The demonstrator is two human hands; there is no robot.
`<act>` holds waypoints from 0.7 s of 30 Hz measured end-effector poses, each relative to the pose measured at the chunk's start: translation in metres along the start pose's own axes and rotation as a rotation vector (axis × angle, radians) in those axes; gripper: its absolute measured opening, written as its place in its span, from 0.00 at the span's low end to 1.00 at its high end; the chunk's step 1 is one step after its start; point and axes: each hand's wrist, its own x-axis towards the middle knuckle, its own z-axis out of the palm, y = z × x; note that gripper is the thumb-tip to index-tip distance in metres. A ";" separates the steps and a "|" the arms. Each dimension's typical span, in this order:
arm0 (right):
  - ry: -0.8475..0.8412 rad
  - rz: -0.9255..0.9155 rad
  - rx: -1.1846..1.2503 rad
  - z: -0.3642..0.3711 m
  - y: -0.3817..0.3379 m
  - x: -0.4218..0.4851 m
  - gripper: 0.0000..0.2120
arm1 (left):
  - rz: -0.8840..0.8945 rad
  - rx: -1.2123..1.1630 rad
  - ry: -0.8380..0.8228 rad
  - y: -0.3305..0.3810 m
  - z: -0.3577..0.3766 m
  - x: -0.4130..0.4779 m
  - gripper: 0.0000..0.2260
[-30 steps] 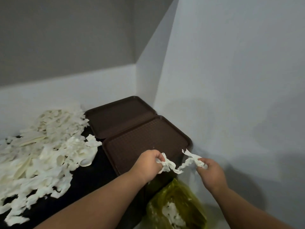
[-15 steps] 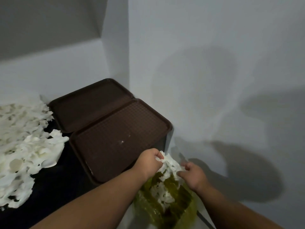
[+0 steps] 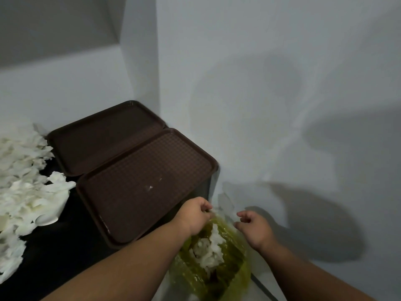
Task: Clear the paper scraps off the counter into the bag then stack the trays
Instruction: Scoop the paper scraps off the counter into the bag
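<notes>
Grey walls [image 3: 260, 61] close in a corner behind a dark table [image 3: 54, 246]. On the table's far right part lie two brown trays side by side, not stacked: the far tray [image 3: 104, 137] against the corner and the near tray [image 3: 141, 187], its rim touching the other's, with a few white flecks on it. Left of the trays a heap of white scraps [image 3: 23, 187] covers the table, reaching the left edge of the view. Off the table's right end, lower down, a green bag [image 3: 230, 276] gapes open with white scraps inside. Over its mouth the left hand [image 3: 194, 216] has its fingers curled, pinching a bit of white paper or the bag's rim; I cannot tell which. Just right of it, the right hand [image 3: 253, 228] is loosely open and holds nothing.
</notes>
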 end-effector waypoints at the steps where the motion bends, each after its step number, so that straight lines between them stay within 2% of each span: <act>1: 0.004 0.003 0.003 0.000 0.001 0.000 0.18 | 0.001 0.002 0.010 -0.001 -0.002 -0.001 0.08; 6: 0.008 -0.038 0.004 0.008 -0.013 -0.006 0.14 | 0.034 -0.022 0.062 -0.005 -0.021 -0.014 0.05; 14: 0.010 -0.206 0.044 0.034 -0.086 -0.019 0.12 | 0.054 -0.055 0.148 -0.025 -0.078 -0.050 0.05; 21: -0.092 -0.336 -0.008 0.094 -0.148 -0.053 0.11 | -0.005 -0.052 0.296 -0.081 -0.144 -0.107 0.04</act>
